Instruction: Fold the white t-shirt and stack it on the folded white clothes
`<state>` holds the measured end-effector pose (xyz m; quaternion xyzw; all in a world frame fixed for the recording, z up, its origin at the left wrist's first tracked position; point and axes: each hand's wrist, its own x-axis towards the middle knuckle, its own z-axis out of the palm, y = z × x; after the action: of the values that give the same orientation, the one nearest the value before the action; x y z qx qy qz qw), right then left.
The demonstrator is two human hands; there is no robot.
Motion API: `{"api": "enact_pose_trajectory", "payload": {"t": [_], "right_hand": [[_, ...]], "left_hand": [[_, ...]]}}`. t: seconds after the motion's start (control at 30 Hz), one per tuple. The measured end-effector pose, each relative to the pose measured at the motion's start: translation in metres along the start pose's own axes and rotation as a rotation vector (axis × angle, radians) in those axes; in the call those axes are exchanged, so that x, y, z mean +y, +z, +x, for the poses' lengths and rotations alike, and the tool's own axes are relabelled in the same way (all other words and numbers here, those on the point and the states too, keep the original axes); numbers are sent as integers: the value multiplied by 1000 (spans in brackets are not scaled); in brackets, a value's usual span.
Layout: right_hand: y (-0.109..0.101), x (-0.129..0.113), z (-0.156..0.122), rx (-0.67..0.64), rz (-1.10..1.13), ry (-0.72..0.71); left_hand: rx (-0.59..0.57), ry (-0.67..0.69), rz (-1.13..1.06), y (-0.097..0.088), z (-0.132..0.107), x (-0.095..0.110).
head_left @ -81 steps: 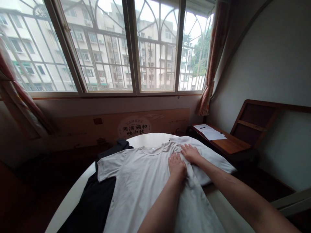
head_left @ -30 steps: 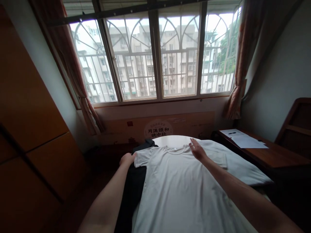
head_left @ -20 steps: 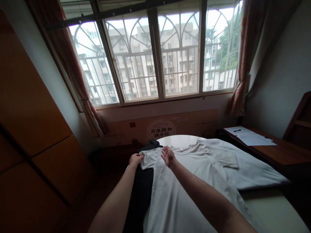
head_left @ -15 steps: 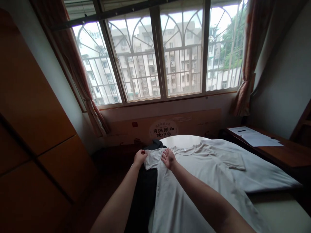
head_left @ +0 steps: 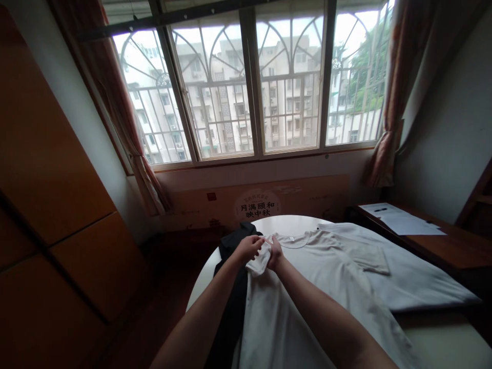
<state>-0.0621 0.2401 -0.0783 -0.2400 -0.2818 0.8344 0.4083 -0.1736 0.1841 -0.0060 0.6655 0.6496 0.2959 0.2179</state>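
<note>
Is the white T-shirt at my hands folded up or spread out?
Mostly spread out: the white T-shirt lies wide, its right sleeve extended; only the left sleeve is gathered at the left hand and right hand.

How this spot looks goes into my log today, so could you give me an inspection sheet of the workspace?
Surface: round white table, partly covered.
Job's things: light short-sleeved T-shirt, overlapping a black garment on the left and a white garment on the right.
Clutter: papers and a dark pen-like item on a wooden side bench.
Grippers: left hand and right hand together at the left-side sleeve; grip unclear.
Cables: nothing seen.
Surroundings: barred window, tied curtains, lettered panel, wooden cabinet.
</note>
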Motion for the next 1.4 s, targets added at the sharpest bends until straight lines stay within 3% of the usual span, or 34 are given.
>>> {"api": "enact_pose_trajectory", "payload": {"t": [0.13, 0.3, 0.43, 0.6, 0.87, 0.97, 1.03, 1.1, 1.17, 1.27, 1.4], "right_hand": [[-2, -4, -5, -42, 2, 2], [-10, -7, -4, -16, -47, 2], [-24, -15, 4, 30, -174, 55], [-42, -28, 17, 140, -396, 128], [-46, -42, 29, 289, -730, -51], [-48, -48, 29, 336, -874, -134], [-51, -51, 29, 344, -963, -181], [-52, -52, 27, 331, -1043, -208], [-53, -52, 24, 301, -1114, -220], [-52, -52, 17, 220, -1197, -211], [-53, -56, 5, 104, -1299, -164]], "left_hand": [[66, -1, 225, -7, -32, -11], [3, -23, 422, -1, -63, -29], [-26, 29, 644, 9, -67, -32], [-7, 45, 673, 13, -64, -36], [-16, 167, 807, 15, -65, -40], [-16, 229, 827, 17, -63, -43], [-27, 371, 823, 20, -60, -40], [-98, 551, 787, 23, -55, -35], [-191, 630, 718, 26, -52, -29], [-217, 581, 631, 30, -49, -25], [-95, 491, 475, 33, -50, -29]]}}
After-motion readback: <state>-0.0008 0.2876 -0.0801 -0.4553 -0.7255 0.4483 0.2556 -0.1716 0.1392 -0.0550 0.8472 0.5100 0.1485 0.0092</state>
